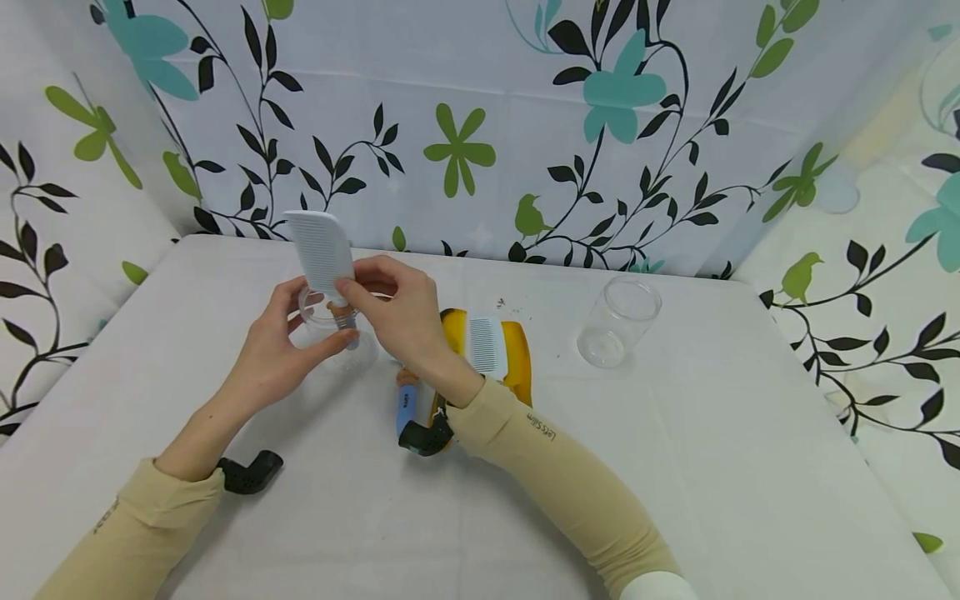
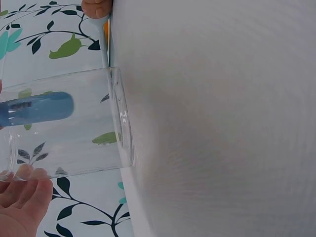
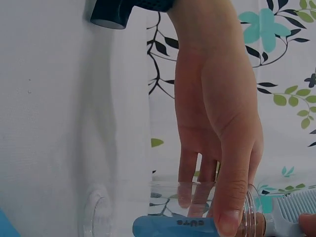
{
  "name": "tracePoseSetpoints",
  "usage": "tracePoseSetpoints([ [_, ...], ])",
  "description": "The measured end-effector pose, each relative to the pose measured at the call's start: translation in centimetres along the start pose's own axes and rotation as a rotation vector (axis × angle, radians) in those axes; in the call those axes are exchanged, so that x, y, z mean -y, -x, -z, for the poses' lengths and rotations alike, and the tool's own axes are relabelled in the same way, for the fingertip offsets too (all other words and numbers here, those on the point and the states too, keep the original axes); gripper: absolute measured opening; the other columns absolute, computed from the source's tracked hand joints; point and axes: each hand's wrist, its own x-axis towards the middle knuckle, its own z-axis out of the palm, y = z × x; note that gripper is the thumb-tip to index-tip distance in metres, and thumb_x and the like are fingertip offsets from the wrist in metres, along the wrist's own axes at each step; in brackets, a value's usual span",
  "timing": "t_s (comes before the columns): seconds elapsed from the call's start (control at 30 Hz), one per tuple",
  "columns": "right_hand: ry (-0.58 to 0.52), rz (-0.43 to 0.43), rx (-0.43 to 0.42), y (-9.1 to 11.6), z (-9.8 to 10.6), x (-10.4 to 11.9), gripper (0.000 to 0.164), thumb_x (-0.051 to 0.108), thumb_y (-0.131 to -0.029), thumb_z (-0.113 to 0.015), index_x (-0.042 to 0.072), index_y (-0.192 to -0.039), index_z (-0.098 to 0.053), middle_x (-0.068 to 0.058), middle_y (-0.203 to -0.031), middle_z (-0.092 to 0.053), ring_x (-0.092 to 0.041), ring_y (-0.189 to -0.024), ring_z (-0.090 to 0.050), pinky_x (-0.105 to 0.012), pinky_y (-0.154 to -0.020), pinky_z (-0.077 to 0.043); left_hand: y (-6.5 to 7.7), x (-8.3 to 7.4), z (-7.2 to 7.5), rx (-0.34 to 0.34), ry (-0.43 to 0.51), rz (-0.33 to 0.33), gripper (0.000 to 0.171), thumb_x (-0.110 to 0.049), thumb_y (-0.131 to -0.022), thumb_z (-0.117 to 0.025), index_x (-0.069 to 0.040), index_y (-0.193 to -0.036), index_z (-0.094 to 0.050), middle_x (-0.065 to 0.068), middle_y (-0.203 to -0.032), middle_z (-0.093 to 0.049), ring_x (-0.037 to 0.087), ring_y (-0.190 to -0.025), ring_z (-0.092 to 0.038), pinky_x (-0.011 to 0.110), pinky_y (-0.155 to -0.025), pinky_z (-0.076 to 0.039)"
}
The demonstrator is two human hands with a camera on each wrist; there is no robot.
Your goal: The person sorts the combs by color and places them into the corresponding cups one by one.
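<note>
My left hand (image 1: 266, 362) holds a clear plastic cup (image 2: 84, 150) upright, its fingers and thumb around the upper part. A white comb (image 1: 318, 250) with a brown figure at its neck and a blue handle (image 2: 47, 108) stands handle-down in this cup. Its teeth rise above the rim. My right hand (image 1: 405, 312) pinches the lower part of the comb's white head between thumb and fingers. In the right wrist view, the left thumb lies across the cup near the handle, and only a fingertip of the right hand (image 3: 307, 224) shows at the edge.
Beneath my right wrist lie a yellow object (image 1: 519, 358), a white comb head (image 1: 487, 346) and a blue handle (image 1: 407, 404) with a brown figure. My forearm partly hides them. A second clear cup (image 1: 615, 325) stands to the right on the white-covered table (image 1: 712, 467).
</note>
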Motion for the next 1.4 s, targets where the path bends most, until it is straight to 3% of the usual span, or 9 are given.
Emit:
tracePoseSetpoints([
  [0.8, 0.028, 0.035, 0.054, 0.9, 0.4, -0.3, 0.019, 0.009, -0.095, -0.068, 0.003, -0.113, -0.070, -0.010, -0.110, -0.073, -0.010, -0.099, -0.070, -0.017, -0.088, -0.058, -0.1, 0.1, -0.3, -0.011, 0.022, -0.035, 0.083, -0.022, -0.089, -0.077, -0.002, -0.150, -0.024, 0.022, -0.148, -0.039, 0.044, -0.140, -0.036, 0.068, -0.116, -0.028],
  [1.4, 0.075, 0.079, 0.076, 2.6, 2.5, -0.4, 0.018, 0.006, -0.093, -0.069, 0.000, -0.110, -0.071, -0.013, -0.106, -0.073, -0.013, -0.098, -0.071, -0.020, -0.088, -0.059, 0.0, 0.0, -0.3, 0.008, -0.040, 0.003, 0.093, -0.026, -0.089, -0.077, -0.003, -0.156, -0.016, 0.027, -0.151, -0.037, 0.046, -0.140, -0.035, 0.065, -0.115, -0.031],
])
